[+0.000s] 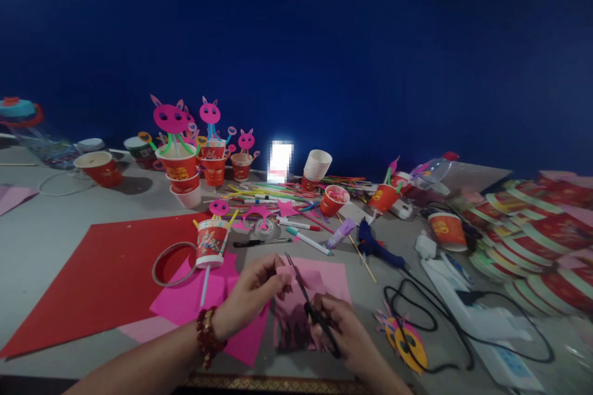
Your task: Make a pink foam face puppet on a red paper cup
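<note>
My left hand (257, 293), a red bead bracelet (209, 339) on its wrist, pinches a small piece of pink paper (287, 273). In my right hand (343, 324) are black-handled scissors (301, 284), their blades pointing up and away beside that piece. Whether the blades touch the paper I cannot tell. Below both hands lies a light pink sheet (336, 274). To the left are a magenta sheet (252, 336) and a large red sheet (92, 278). A red paper cup figure (210, 244) with a pink face and a white straw lies near my left hand.
Several cup figures (176, 163) stand at the back left. Straws and markers (308, 241) spread across the middle. On the right are a blue glue gun (375, 247), its black cable, a white power strip (477, 321), yellow cutouts (412, 345) and stacked cups (532, 234).
</note>
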